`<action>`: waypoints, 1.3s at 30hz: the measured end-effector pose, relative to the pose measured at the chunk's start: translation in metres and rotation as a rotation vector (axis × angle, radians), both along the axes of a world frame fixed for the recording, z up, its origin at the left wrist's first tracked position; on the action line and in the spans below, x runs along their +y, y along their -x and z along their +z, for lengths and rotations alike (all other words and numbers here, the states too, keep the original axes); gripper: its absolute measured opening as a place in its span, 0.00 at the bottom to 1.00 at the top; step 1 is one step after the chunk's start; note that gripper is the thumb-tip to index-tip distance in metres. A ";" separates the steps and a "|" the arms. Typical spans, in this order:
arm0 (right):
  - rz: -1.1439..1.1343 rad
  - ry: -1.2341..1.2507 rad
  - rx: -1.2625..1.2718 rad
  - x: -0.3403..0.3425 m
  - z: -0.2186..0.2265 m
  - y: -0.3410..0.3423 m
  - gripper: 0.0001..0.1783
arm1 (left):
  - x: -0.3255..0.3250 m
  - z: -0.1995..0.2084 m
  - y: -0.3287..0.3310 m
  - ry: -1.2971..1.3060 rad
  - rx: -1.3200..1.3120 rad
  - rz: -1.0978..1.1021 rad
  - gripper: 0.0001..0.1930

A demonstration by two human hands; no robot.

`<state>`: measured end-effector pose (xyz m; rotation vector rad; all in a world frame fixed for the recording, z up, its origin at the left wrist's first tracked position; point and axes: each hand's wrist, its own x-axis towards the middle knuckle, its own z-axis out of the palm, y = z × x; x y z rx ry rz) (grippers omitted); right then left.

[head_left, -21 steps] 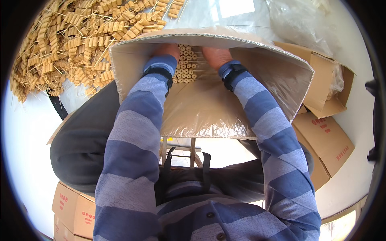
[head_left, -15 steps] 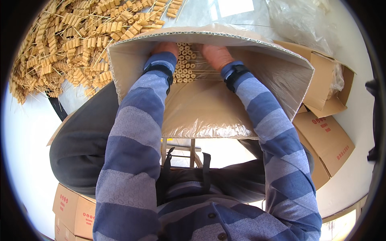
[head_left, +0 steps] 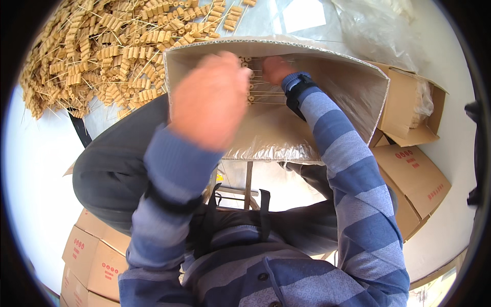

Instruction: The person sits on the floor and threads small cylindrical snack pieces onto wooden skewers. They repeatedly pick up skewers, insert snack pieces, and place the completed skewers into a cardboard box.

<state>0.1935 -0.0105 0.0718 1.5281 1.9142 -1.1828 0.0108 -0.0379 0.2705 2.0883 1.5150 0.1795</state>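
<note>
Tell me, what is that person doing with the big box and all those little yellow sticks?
A person in a striped blue sweater sits with an open cardboard box tipped on their lap. The right hand reaches deep inside, on a bundle of skewers threaded with small tan tubes. The left hand is raised near the camera in front of the box, blurred, with nothing visible in it. A big pile of the same skewers lies on the table behind the box, and more cartons stand on the floor.

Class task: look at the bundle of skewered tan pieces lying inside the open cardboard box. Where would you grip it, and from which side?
Probably grip the bundle of skewered pieces across its bare sticks, coming through the cardboard box mouth from the right, beside the right hand. The sticks lie level, pointing that way. The left hand is raised, blurred.
</note>
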 end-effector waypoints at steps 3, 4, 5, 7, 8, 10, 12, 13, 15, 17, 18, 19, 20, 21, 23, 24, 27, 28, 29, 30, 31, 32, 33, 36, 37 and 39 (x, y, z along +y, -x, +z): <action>-0.091 0.003 -0.048 0.003 0.014 -0.002 0.18 | 0.006 0.036 0.039 -0.246 0.092 0.127 0.14; -0.115 -0.018 -0.046 0.001 0.017 -0.001 0.19 | 0.010 0.030 0.045 -0.302 0.123 0.145 0.15; -0.138 -0.038 -0.046 -0.001 0.017 0.000 0.19 | 0.010 0.022 0.050 -0.287 0.166 0.217 0.16; -0.148 -0.026 -0.020 -0.001 0.010 0.001 0.20 | 0.006 0.002 0.054 0.012 0.015 0.275 0.15; -0.156 -0.025 0.009 -0.001 0.003 0.002 0.20 | 0.004 -0.007 0.058 0.264 -0.024 0.369 0.15; -0.257 0.025 0.064 -0.002 -0.018 0.008 0.24 | -0.001 -0.023 0.058 0.189 -0.038 0.362 0.14; -0.299 0.011 0.133 -0.003 -0.041 0.014 0.28 | -0.002 -0.030 0.058 0.167 -0.022 0.353 0.14; -0.290 -0.026 0.164 -0.004 -0.052 0.016 0.28 | -0.002 -0.030 0.057 0.146 -0.018 0.324 0.13; -0.303 -0.052 0.331 -0.008 -0.070 0.017 0.28 | 0.000 -0.029 0.056 0.130 -0.015 0.281 0.13; -0.335 0.020 0.463 -0.011 -0.079 0.017 0.27 | 0.001 -0.026 0.053 0.134 -0.016 0.257 0.12; -0.382 -0.011 0.517 -0.011 -0.081 0.018 0.27 | 0.002 -0.025 0.052 0.169 -0.011 0.277 0.12; -0.422 0.006 0.430 -0.010 -0.080 0.020 0.27 | 0.003 -0.025 0.052 0.205 -0.006 0.295 0.12; -0.446 0.007 0.380 -0.009 -0.077 0.022 0.27 | 0.004 -0.024 0.053 0.238 0.001 0.313 0.12; -0.375 0.003 0.312 -0.006 -0.073 0.025 0.25 | 0.004 -0.023 0.054 0.227 -0.019 0.309 0.12; -0.224 -0.021 0.216 0.001 -0.062 0.028 0.26 | 0.004 -0.023 0.055 0.223 -0.052 0.305 0.12; -0.194 -0.054 0.220 0.002 -0.056 0.029 0.25 | 0.004 -0.024 0.056 0.209 -0.048 0.300 0.12; -0.015 -0.093 0.112 0.002 -0.044 0.017 0.25 | 0.002 -0.026 0.054 0.211 -0.051 0.296 0.12; 0.130 -0.093 0.063 0.001 -0.042 0.011 0.25 | 0.002 -0.026 0.052 0.204 -0.061 0.284 0.12; 0.221 -0.122 0.022 -0.002 -0.043 0.011 0.25 | 0.002 -0.026 0.051 0.195 -0.070 0.268 0.12; 0.167 -0.106 0.066 -0.004 -0.044 0.008 0.25 | 0.001 -0.026 0.050 0.199 -0.059 0.252 0.12; 0.064 -0.116 0.113 -0.009 -0.047 0.012 0.25 | 0.000 -0.024 0.049 0.205 -0.052 0.236 0.13; -0.038 -0.098 0.128 -0.012 -0.048 0.013 0.25 | -0.001 -0.024 0.046 0.190 -0.070 0.210 0.13; 0.017 -0.138 0.157 -0.013 -0.051 0.016 0.26 | 0.000 -0.025 0.044 0.209 -0.052 0.218 0.14; -0.196 -0.100 0.156 -0.019 -0.038 0.023 0.24 | 0.004 -0.020 0.042 0.213 -0.047 0.223 0.16; -0.339 -0.039 0.132 -0.023 -0.026 0.024 0.23 | 0.005 -0.016 0.041 0.217 -0.055 0.224 0.16; -0.135 0.050 0.061 -0.029 0.003 0.017 0.21 | 0.002 -0.004 0.036 0.004 0.049 0.160 0.20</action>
